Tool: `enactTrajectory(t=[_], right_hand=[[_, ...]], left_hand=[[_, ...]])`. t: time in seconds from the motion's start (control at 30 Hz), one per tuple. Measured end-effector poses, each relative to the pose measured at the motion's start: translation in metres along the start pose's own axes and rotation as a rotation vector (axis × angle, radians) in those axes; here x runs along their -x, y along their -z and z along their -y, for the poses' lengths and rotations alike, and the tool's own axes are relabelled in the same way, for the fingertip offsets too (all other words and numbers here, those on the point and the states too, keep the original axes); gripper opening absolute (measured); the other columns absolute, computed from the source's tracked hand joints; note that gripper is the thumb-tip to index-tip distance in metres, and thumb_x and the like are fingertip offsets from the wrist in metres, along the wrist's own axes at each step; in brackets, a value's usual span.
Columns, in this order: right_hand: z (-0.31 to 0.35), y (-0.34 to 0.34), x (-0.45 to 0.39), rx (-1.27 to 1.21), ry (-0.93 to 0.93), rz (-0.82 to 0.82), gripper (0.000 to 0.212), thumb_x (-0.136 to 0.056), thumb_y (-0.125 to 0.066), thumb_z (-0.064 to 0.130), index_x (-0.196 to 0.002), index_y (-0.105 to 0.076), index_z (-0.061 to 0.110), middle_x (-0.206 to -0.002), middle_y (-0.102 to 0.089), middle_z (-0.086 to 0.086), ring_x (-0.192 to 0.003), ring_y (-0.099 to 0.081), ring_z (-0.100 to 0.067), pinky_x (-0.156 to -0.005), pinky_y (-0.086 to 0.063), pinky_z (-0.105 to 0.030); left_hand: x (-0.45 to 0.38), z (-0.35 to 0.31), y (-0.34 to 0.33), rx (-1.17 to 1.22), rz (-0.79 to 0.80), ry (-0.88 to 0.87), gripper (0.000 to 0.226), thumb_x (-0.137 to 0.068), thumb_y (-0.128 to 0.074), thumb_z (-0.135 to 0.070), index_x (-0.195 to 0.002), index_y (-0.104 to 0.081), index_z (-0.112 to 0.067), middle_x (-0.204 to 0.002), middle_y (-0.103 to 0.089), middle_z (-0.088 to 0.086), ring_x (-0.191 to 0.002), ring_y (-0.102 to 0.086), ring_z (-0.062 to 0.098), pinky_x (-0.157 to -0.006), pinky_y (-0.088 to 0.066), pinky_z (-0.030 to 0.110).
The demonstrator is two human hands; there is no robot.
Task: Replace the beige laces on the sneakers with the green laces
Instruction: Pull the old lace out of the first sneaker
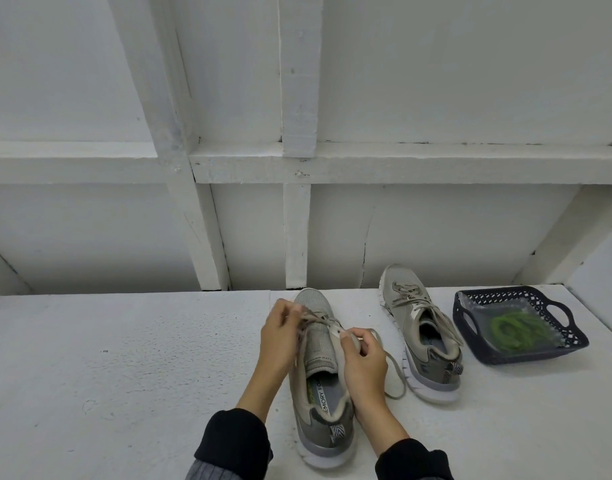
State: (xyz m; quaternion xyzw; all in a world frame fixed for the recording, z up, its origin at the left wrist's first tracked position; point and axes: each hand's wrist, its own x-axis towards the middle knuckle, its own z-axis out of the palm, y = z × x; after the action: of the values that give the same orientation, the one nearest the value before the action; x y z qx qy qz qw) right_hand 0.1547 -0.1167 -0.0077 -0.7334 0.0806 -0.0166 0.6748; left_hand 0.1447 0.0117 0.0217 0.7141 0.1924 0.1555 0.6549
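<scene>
STAGE: early, unlacing | near sneaker [318,375]: both hands' fingers [349,336] pinch beige lace [392,368], partly loosened | far sneaker [418,327]: laced | green laces [512,330]: unused, in basket [526,356]

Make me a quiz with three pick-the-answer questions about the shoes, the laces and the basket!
1. Where are the green laces?
A. In the dark basket
B. Inside the far sneaker
C. In the left hand

2. How many sneakers are on the white table?
A. One
B. Two
C. Three

3. What are both hands doing?
A. Resting flat on the table
B. Lifting the basket
C. Pinching beige laces on the near sneaker

Answers:
1 A, a green coil lies in the basket.
2 B, the near sneaker and the far sneaker.
3 C, the left hand and right hand pinch at its eyelets.
</scene>
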Motion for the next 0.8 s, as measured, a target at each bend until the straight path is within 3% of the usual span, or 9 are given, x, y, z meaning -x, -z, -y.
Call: enactTrajectory(t=[0.1,0.2,0.27,0.37,0.5,0.6,0.67,0.8], right_hand=[[-0.001,-0.001,0.0,-0.006,0.002,0.001,0.009,-0.091,-0.062,0.013,-0.083,-0.063,0.012,-0.073,-0.061,-0.001,-0.066,-0.053,-0.013,-0.052,-0.04,-0.007],[-0.002,-0.001,0.0,-0.005,0.008,0.002,0.01,-0.091,-0.061,0.013,-0.082,-0.063,0.013,-0.071,-0.06,-0.002,-0.063,-0.051,-0.013,-0.05,-0.039,-0.008],[-0.002,0.0,0.0,-0.004,0.01,0.005,0.01,-0.092,-0.061,0.014,-0.082,-0.063,0.012,-0.07,-0.059,-0.004,-0.062,-0.05,-0.014,-0.05,-0.038,-0.01],[-0.003,0.0,0.0,-0.003,0.014,0.001,0.009,-0.092,-0.061,0.013,-0.083,-0.063,0.011,-0.072,-0.061,-0.005,-0.063,-0.051,-0.015,-0.05,-0.038,-0.009],[-0.002,-0.001,0.0,0.0,0.016,-0.008,0.008,-0.091,-0.062,0.013,-0.084,-0.064,0.011,-0.073,-0.062,-0.003,-0.065,-0.054,-0.014,-0.051,-0.04,-0.007],[-0.003,0.0,-0.001,0.001,0.014,-0.017,0.009,-0.091,-0.062,0.013,-0.082,-0.063,0.013,-0.075,-0.063,-0.005,-0.067,-0.054,-0.016,-0.052,-0.041,-0.008],[-0.002,0.0,0.0,-0.008,0.002,-0.023,0.008,-0.091,-0.063,0.013,-0.083,-0.064,0.013,-0.076,-0.063,-0.004,-0.067,-0.055,-0.015,-0.052,-0.041,-0.007],[0.0,0.0,0.002,-0.022,0.004,-0.021,0.007,-0.091,-0.062,0.011,-0.084,-0.064,0.012,-0.076,-0.063,-0.001,-0.069,-0.056,-0.012,-0.054,-0.041,-0.007]], left_hand=[[0.003,-0.004,0.01,0.319,-0.095,0.098,0.019,-0.104,-0.041,-0.014,-0.086,-0.045,-0.009,-0.06,-0.064,0.005,-0.057,-0.064,0.014,-0.046,-0.043,0.018],[0.0,0.001,0.021,0.31,-0.166,0.176,0.018,-0.102,-0.044,-0.015,-0.085,-0.047,-0.013,-0.053,-0.036,-0.004,-0.042,-0.041,0.01,-0.04,-0.033,0.022],[-0.005,0.007,0.027,0.127,-0.172,0.18,0.016,-0.098,-0.049,-0.017,-0.084,-0.054,-0.015,-0.061,-0.045,-0.006,-0.05,-0.037,0.011,-0.047,-0.031,0.024],[-0.006,0.009,0.03,-0.215,-0.105,0.119,0.015,-0.094,-0.056,-0.026,-0.086,-0.067,-0.021,-0.087,-0.066,-0.01,-0.078,-0.058,0.007,-0.065,-0.04,0.025],[-0.005,0.005,0.021,-0.328,0.091,0.058,0.012,-0.09,-0.061,-0.035,-0.085,-0.072,-0.032,-0.086,-0.069,-0.013,-0.088,-0.062,0.007,-0.07,-0.043,0.017],[-0.007,0.014,0.018,-0.71,0.02,-0.051,0.018,-0.092,-0.055,-0.046,-0.096,-0.07,-0.037,-0.1,-0.061,-0.011,-0.104,-0.048,0.018,-0.08,-0.036,0.028],[-0.005,0.019,0.022,-0.944,-0.011,-0.097,0.026,-0.097,-0.047,-0.049,-0.097,-0.067,-0.034,-0.105,-0.052,-0.008,-0.104,-0.036,0.019,-0.083,-0.028,0.031],[0.003,0.031,0.034,-0.968,-0.02,-0.022,0.038,-0.101,-0.037,-0.05,-0.082,-0.059,-0.025,-0.103,-0.05,-0.005,-0.097,-0.029,0.018,-0.082,-0.023,0.035]])
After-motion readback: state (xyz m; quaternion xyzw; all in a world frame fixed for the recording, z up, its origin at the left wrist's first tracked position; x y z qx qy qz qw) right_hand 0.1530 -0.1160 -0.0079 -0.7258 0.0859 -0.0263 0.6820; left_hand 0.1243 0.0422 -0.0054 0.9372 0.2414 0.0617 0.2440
